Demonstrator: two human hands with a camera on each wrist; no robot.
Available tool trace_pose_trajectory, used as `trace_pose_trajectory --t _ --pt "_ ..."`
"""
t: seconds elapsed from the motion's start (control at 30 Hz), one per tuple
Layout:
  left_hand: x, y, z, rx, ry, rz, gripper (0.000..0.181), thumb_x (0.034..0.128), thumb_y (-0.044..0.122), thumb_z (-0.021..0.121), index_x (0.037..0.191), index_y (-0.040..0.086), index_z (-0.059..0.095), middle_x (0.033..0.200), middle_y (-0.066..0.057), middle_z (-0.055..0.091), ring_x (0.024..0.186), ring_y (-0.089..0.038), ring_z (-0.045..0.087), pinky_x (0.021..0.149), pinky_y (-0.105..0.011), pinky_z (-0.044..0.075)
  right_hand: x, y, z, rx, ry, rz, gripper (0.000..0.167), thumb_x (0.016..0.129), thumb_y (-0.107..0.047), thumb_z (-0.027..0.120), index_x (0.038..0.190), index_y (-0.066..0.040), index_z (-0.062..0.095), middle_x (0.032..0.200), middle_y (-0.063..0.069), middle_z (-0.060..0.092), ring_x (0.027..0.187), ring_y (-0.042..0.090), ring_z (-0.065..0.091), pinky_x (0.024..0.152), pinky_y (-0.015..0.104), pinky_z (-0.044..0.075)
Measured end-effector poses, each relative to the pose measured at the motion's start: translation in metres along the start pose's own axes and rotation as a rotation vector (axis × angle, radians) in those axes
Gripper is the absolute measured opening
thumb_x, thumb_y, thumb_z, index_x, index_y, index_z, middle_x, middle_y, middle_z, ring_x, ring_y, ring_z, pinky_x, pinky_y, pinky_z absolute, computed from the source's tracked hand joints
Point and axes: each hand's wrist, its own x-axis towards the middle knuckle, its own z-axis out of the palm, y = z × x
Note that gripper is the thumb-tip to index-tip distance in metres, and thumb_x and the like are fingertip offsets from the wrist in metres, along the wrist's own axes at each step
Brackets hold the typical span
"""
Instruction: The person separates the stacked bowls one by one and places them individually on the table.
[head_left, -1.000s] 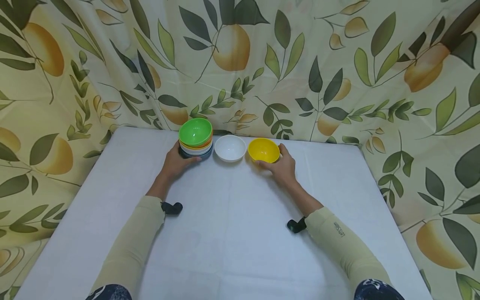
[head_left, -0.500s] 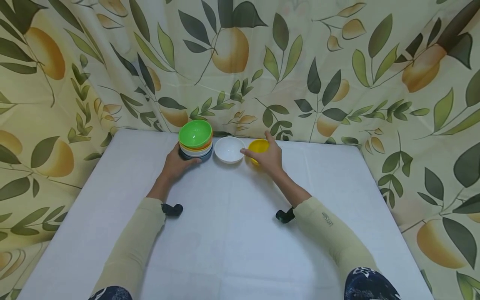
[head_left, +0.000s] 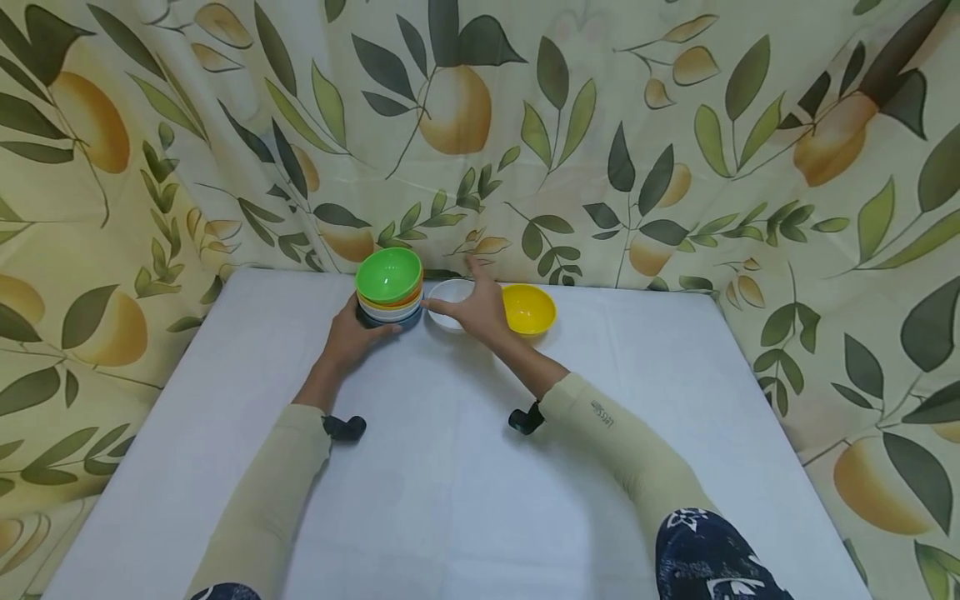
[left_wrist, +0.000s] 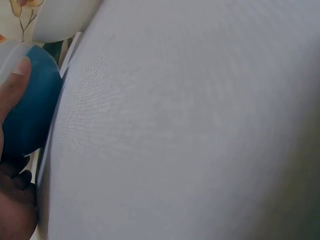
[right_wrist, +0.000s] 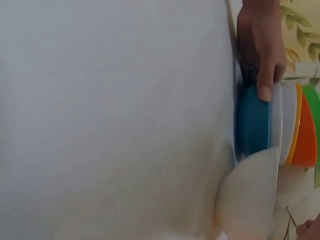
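Green bowl (head_left: 389, 276) on top, blue bowl (right_wrist: 252, 122) at the bottom, white bowls (right_wrist: 288, 115) and an orange bowl (right_wrist: 305, 132) between: that stack stands near the far edge of the white-covered bench (head_left: 450, 467). My left hand (head_left: 349, 333) grips it low, thumb laid against the blue bowl. Just right of the stack sits a lone white bowl (right_wrist: 247, 195), partly behind my right hand (head_left: 478, 308), whose thumb and fingers are spread wide; I cannot tell whether they touch it. To that hand's right stands a yellow bowl (head_left: 531, 308).
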Motion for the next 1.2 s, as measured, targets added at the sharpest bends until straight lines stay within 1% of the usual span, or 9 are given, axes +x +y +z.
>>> trace_pose_trajectory --t 0.13,0.23,0.4,0.57,0.67,0.77,0.83,1.03,1.2 --pt "0.000 -0.002 0.000 0.017 0.001 0.001 0.113 0.0837 0.036 0.092 0.168 0.010 0.022 0.165 -0.019 0.038 0.154 -0.036 0.030 0.127 -0.052 0.023 0.005 -0.010 0.011 0.040 -0.027 -0.043 0.113 0.078 -0.045 0.094 0.164 -0.005 0.033 0.167 0.010 0.038 0.153 0.029 0.034 0.124 0.047 0.032" --pt "0.000 -0.003 0.000 0.025 0.003 0.005 0.112 0.0837 0.036 0.092 0.167 0.010 0.023 0.164 -0.019 0.038 0.154 -0.036 0.031 0.127 -0.052 0.024 0.008 -0.017 0.018 0.051 -0.060 -0.048 0.114 0.079 -0.046 0.093 0.165 -0.006 0.031 0.167 0.009 0.037 0.154 0.028 0.033 0.125 0.047 0.032" --pt "0.001 -0.004 0.001 0.024 0.002 0.005 0.111 0.0838 0.036 0.092 0.167 0.010 0.023 0.164 -0.019 0.038 0.153 -0.036 0.032 0.126 -0.053 0.025 0.014 -0.026 0.027 0.043 -0.109 -0.067 0.114 0.080 -0.044 0.093 0.166 -0.007 0.028 0.169 0.009 0.033 0.154 0.027 0.031 0.125 0.047 0.030" --pt "0.003 -0.002 0.002 0.021 -0.013 0.005 0.112 0.0842 0.040 0.091 0.168 0.011 0.022 0.164 -0.019 0.038 0.152 -0.037 0.034 0.125 -0.054 0.028 0.019 -0.032 0.034 0.008 -0.121 -0.101 0.119 0.077 -0.043 0.095 0.166 -0.006 0.026 0.170 0.010 0.032 0.155 0.027 0.031 0.125 0.044 0.030" --pt "0.001 0.000 0.003 0.024 -0.011 -0.003 0.113 0.0842 0.042 0.090 0.168 0.011 0.021 0.164 -0.019 0.038 0.151 -0.036 0.034 0.124 -0.054 0.030 0.022 -0.032 0.039 -0.007 -0.123 -0.140 0.115 0.076 -0.043 0.096 0.164 -0.007 0.032 0.164 0.009 0.042 0.149 0.024 0.040 0.122 0.039 0.036" --pt "0.000 0.001 0.002 0.029 -0.009 -0.003 0.113 0.0845 0.043 0.090 0.168 0.012 0.021 0.164 -0.019 0.038 0.151 -0.036 0.035 0.124 -0.053 0.031 0.024 -0.031 0.045 0.004 -0.116 -0.187 0.106 0.074 -0.041 0.098 0.158 -0.009 0.042 0.152 0.005 0.055 0.137 0.020 0.052 0.115 0.035 0.044" --pt "-0.001 0.001 0.002 0.031 -0.010 0.001 0.113 0.0845 0.043 0.090 0.168 0.012 0.021 0.164 -0.018 0.038 0.151 -0.036 0.035 0.124 -0.053 0.031 0.025 -0.030 0.048 0.015 -0.109 -0.218 0.102 0.072 -0.040 0.099 0.155 -0.011 0.047 0.144 0.003 0.060 0.130 0.018 0.057 0.109 0.033 0.048" --pt "-0.003 0.001 -0.001 0.034 0.003 0.015 0.111 0.0838 0.041 0.091 0.167 0.011 0.024 0.162 -0.019 0.041 0.149 -0.036 0.038 0.122 -0.053 0.033 0.030 -0.029 0.054 0.015 -0.096 -0.282 0.103 0.069 -0.040 0.101 0.153 -0.012 0.050 0.140 0.003 0.063 0.126 0.017 0.060 0.105 0.033 0.051" --pt "-0.002 0.002 -0.001 0.046 0.003 0.016 0.108 0.0844 0.039 0.091 0.166 0.010 0.026 0.160 -0.019 0.043 0.148 -0.037 0.039 0.122 -0.053 0.034 0.032 -0.030 0.056 0.012 -0.100 -0.280 0.103 0.068 -0.039 0.102 0.153 -0.012 0.050 0.139 0.002 0.063 0.124 0.017 0.060 0.104 0.033 0.051"
